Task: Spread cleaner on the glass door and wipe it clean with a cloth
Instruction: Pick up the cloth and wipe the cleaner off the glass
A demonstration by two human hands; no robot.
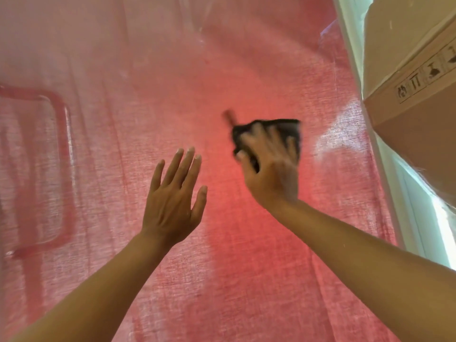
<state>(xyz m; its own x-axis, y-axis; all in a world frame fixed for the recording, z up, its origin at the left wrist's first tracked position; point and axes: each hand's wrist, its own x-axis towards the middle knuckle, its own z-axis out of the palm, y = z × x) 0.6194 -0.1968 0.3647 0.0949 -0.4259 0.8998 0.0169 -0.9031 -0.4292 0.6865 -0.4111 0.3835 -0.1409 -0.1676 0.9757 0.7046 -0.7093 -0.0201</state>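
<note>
While both forearms reach up and forward, the left hand [172, 196] is spread flat with straight fingers, palm toward the glass door [123, 70] — whether it touches the pane cannot be told. To its right and a little higher, the right hand [269, 164], blurred, presses a dark cloth [291, 129] against the glass with fingers curled over it. Behind the pane hangs red fabric [246, 267]. A cardboard box [407, 99] sits beyond the right hand — up at the door's white frame [394, 183].
</note>
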